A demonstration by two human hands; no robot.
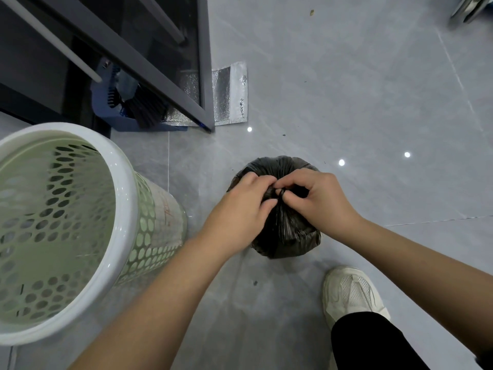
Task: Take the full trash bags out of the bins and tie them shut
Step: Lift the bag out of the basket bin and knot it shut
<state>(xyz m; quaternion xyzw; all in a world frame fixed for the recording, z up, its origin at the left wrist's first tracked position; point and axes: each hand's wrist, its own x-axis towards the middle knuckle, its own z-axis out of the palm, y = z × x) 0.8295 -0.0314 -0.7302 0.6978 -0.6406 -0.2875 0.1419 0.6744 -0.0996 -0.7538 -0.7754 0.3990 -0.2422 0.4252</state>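
Both hands meet over a black trash bag sitting on the grey tile floor, out of the bin. Left hand has fingers curled round the gathered neck of the bag; right hand pinches the twisted plastic at the same spot, thumb and forefinger on the knot. Bag top is bunched tight between them, body of bag bulges below. Green perforated bin with white rim stands just to the left, well apart from the bag, no liner seen inside. White sneaker and black trouser leg at lower right, near the bag. Blue dustpan with brush under a dark cabinet frame upper left, silver foil mat beside it
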